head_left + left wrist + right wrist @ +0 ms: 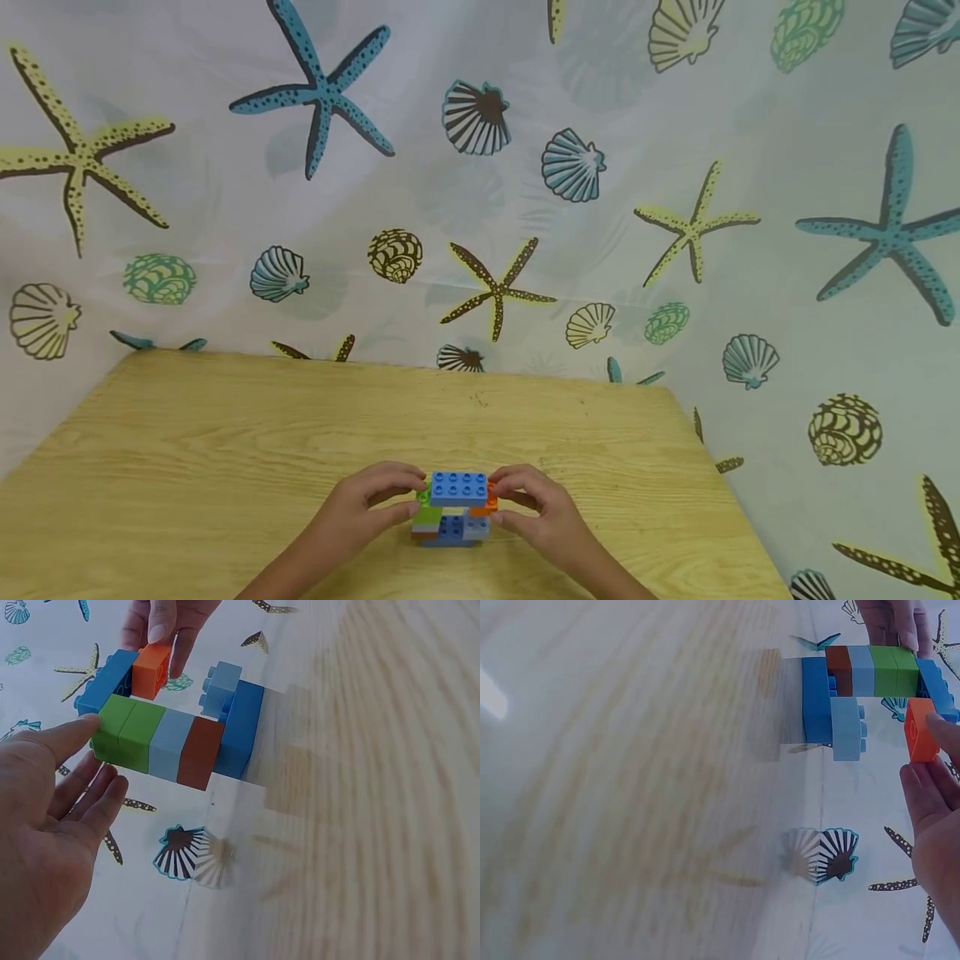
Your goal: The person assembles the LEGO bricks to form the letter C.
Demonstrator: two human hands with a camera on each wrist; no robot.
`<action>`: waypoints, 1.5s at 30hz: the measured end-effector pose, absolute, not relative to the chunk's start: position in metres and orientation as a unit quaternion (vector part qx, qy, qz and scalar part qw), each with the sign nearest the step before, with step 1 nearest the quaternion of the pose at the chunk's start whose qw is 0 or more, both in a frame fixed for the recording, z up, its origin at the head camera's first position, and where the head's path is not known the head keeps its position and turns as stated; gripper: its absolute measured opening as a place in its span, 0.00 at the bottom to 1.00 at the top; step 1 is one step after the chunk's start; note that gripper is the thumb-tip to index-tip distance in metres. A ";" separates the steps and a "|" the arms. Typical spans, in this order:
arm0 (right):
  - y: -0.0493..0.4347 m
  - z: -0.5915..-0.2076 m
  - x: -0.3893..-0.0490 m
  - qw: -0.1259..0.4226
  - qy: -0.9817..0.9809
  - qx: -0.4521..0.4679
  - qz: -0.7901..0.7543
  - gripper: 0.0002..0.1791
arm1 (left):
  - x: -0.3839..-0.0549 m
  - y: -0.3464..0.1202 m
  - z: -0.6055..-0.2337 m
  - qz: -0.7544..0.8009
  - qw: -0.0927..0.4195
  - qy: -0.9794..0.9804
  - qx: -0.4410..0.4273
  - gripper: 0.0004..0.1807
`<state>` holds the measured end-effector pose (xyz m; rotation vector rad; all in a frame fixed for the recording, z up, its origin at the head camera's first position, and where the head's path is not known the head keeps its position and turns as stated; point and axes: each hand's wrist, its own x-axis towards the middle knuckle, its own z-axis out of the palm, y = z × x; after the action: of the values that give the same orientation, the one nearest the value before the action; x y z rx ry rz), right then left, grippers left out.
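A structure of toy building bricks stands on the table. A blue base brick carries a column of a brown brick, a light blue brick and two green bricks. Another light blue brick sits on the base's other end. Across the top lies a long blue brick, an orange brick under its right end. Between orange and light blue a gap shows. My left hand pinches the upper green brick with thumb and fingers. From the right, my right hand pinches the orange brick.
The wooden table extends around the bricks. Behind it and along the right side hangs a white cloth printed with starfish and shells.
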<state>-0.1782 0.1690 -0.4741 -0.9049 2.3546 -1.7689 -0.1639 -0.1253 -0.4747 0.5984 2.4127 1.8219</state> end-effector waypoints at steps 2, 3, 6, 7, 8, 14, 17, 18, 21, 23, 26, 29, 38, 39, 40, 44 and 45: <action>0.169 -0.475 -0.177 0.026 0.760 -0.302 -0.574 0.12 | -0.164 -0.125 -0.477 0.597 0.041 0.777 0.196 0.12; 0.169 -0.476 -0.177 0.024 0.759 -0.304 -0.575 0.12 | -0.164 -0.124 -0.478 0.601 0.045 0.773 0.200 0.12; 0.169 -0.477 -0.177 0.018 0.757 -0.307 -0.576 0.12 | -0.164 -0.122 -0.479 0.618 0.055 0.757 0.204 0.12; 0.170 -0.477 -0.177 0.016 0.757 -0.308 -0.576 0.12 | -0.164 -0.122 -0.479 0.621 0.055 0.754 0.207 0.13; 0.170 -0.477 -0.177 0.013 0.758 -0.308 -0.574 0.12 | -0.164 -0.121 -0.480 0.625 0.055 0.750 0.210 0.13; 0.171 -0.474 -0.182 0.011 0.760 -0.303 -0.574 0.12 | -0.166 -0.118 -0.476 0.624 0.055 0.758 0.181 0.14; 0.171 -0.471 -0.186 0.023 0.752 -0.299 -0.587 0.13 | -0.169 -0.117 -0.473 0.624 0.063 0.762 0.160 0.15; 0.171 -0.470 -0.187 0.029 0.748 -0.298 -0.592 0.13 | -0.170 -0.116 -0.473 0.623 0.064 0.764 0.155 0.16; 0.171 -0.468 -0.190 0.048 0.746 -0.281 -0.602 0.14 | -0.173 -0.116 -0.473 0.618 0.065 0.769 0.148 0.18; 0.170 -0.468 -0.193 0.063 0.748 -0.264 -0.606 0.15 | -0.175 -0.116 -0.473 0.610 0.064 0.776 0.144 0.19; 0.169 -0.468 -0.197 0.085 0.752 -0.241 -0.608 0.16 | -0.178 -0.115 -0.474 0.600 0.068 0.788 0.125 0.20; 0.167 -0.470 -0.201 0.102 0.758 -0.223 -0.605 0.16 | -0.182 -0.115 -0.477 0.595 0.078 0.793 0.107 0.21; 0.164 -0.475 -0.211 0.124 0.789 -0.186 -0.572 0.15 | -0.197 -0.119 -0.488 0.603 0.104 0.785 0.096 0.22; 0.164 -0.476 -0.212 0.128 0.789 -0.180 -0.574 0.16 | -0.199 -0.119 -0.488 0.603 0.105 0.785 0.094 0.22; 0.163 -0.476 -0.213 0.132 0.788 -0.173 -0.576 0.16 | -0.200 -0.119 -0.489 0.603 0.105 0.786 0.089 0.22; 0.160 -0.479 -0.218 0.141 0.788 -0.138 -0.583 0.16 | -0.206 -0.116 -0.492 0.588 0.097 0.800 0.066 0.19; 0.159 -0.480 -0.220 0.142 0.789 -0.132 -0.583 0.16 | -0.207 -0.115 -0.493 0.585 0.096 0.803 0.059 0.18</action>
<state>-0.2195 0.1590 -0.4804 -0.3810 2.2768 -1.6813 -0.2067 -0.1155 -0.4929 0.1754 2.3798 1.7344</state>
